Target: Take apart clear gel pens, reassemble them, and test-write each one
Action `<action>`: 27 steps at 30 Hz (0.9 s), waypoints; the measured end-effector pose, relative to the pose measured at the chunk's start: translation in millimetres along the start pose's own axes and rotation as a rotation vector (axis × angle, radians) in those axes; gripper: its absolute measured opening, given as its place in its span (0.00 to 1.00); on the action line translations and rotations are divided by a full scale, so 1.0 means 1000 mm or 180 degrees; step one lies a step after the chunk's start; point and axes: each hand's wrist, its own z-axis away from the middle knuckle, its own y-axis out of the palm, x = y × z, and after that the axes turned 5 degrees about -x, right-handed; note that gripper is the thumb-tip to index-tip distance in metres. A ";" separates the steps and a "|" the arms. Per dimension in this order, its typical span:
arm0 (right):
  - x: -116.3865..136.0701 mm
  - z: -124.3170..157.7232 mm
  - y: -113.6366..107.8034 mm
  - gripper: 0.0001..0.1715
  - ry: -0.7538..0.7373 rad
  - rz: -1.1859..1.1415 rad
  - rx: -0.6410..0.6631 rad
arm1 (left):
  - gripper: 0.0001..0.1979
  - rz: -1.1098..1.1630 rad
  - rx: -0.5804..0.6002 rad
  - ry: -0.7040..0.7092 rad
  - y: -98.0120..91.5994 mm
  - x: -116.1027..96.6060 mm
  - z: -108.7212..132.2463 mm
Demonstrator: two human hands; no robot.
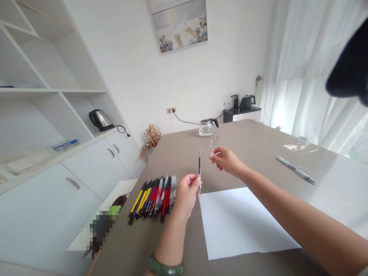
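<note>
My left hand (186, 193) is closed around the lower end of a thin dark pen (199, 166), which stands upright above the table. My right hand (227, 160) hovers a little to the right of the pen's tip, pinching a small clear pen cap (213, 154) between its fingers. A row of several yellow, blue, red, black and clear pens (153, 197) lies on the table just left of my left hand. A white sheet of paper (238, 222) lies flat below both hands.
A grey-brown table (258, 142) carries a glass coffee pot (207, 127) at its far edge and another pen (296, 170) at the right. White shelving with a steel kettle (99, 119) stands at the left. Curtains hang at the right.
</note>
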 end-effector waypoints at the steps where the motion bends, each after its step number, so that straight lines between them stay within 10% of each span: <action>1: 0.003 0.004 -0.011 0.16 -0.0153 -0.0389 -0.0192 | 0.15 -0.0007 0.0037 -0.0003 0.002 0.000 0.001; 7: 0.023 0.030 -0.046 0.17 -0.0748 -0.1374 -0.0689 | 0.15 -0.0154 0.0262 -0.0005 0.012 0.001 0.007; 27: 0.019 0.033 -0.053 0.17 -0.0672 -0.1394 -0.0258 | 0.13 -0.0469 0.0491 0.0056 0.025 0.004 0.011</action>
